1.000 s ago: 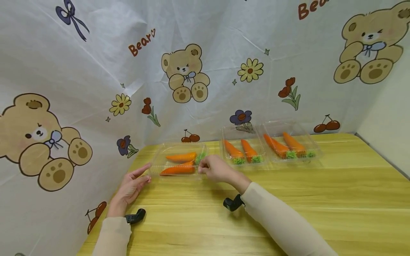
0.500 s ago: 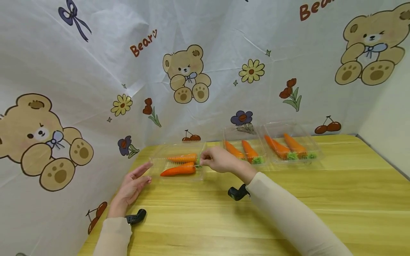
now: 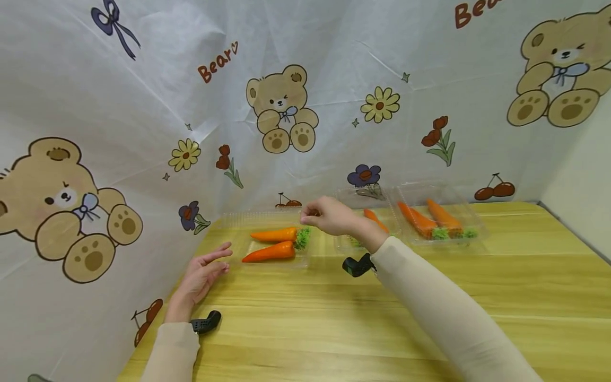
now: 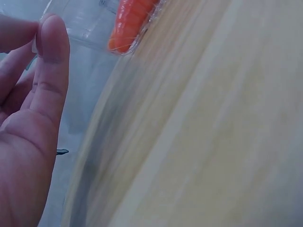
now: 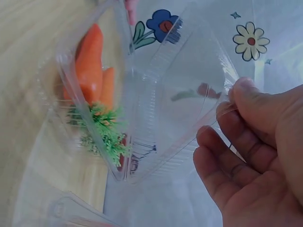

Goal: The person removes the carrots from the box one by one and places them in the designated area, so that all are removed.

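A clear plastic clamshell box lies at the table's left back, its hinged lid raised. Two orange carrots with frilly green tops rest in its base. My right hand pinches the lid's free edge between thumb and fingertips, as the right wrist view shows. At the box's left end is my left hand, thumb and fingers extended and close to the plastic. Whether its fingertips touch the box is hard to tell. The left wrist view shows thumb and fingers near the box's corner.
Two more clear boxes with carrots stand to the right: a middle box, partly hidden by my right hand, and a right box. A bear-print cloth hangs behind and left of the wooden table.
My right hand has risen and moved back, swinging the lid up off the carrots. The left hand has stayed nearly still beside the box.
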A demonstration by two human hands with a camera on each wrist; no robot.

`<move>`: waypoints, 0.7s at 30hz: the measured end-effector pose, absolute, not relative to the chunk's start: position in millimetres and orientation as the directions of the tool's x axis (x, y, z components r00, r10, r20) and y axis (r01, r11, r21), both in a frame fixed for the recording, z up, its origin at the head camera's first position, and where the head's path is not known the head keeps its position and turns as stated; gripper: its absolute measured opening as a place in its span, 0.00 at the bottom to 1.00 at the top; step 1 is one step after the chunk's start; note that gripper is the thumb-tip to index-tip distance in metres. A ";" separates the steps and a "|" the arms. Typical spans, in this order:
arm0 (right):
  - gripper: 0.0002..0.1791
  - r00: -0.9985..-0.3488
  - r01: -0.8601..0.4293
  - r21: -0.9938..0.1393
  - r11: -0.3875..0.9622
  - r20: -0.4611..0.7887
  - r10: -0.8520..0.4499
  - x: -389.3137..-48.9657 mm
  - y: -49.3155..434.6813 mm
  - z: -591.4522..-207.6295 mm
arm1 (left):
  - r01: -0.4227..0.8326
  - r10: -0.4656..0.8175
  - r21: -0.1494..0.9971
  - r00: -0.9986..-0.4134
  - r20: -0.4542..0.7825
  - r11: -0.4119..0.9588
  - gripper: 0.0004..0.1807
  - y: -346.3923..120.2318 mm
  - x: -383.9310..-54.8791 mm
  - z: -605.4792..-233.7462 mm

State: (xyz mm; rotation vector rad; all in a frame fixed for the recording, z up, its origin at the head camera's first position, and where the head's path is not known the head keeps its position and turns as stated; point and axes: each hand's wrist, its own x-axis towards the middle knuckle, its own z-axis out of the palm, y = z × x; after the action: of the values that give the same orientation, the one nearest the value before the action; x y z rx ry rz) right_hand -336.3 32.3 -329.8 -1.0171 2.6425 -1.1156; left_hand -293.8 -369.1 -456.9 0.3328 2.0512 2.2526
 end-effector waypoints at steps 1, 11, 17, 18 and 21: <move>0.08 -0.779 -0.532 -0.681 0.504 0.160 -0.606 -338.3 33.0 -328.9 | 0.089 0.200 0.991 -0.974 0.108 -0.103 0.22 -368.9 -293.7 -456.6; 0.14 -0.843 -0.422 -0.840 0.341 0.226 -0.487 -357.6 31.0 -325.7 | 0.076 0.170 0.993 -0.981 0.091 -0.088 0.20 -367.2 -292.4 -456.4; 0.17 -0.883 -0.337 -0.918 0.207 0.232 -0.409 -371.9 29.9 -332.6 | 0.078 0.182 0.993 -0.979 0.093 -0.088 0.21 -368.7 -292.9 -456.4; 0.18 -0.888 -0.320 -0.930 0.183 0.227 -0.399 -374.2 29.7 -334.0 | 0.079 0.185 0.993 -0.978 0.094 -0.088 0.21 -368.9 -293.2 -456.6; 0.21 -0.904 -0.271 -0.956 0.111 0.213 -0.370 -378.9 28.9 -337.3 | 0.082 0.194 0.992 -0.976 0.098 -0.092 0.21 -369.5 -294.5 -457.0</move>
State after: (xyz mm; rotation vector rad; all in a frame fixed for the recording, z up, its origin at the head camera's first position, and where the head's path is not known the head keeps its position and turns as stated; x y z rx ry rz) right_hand -378.9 28.9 -337.3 -0.6603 2.2814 -1.9338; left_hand -294.5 -369.5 -457.0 0.3147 2.0636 2.2438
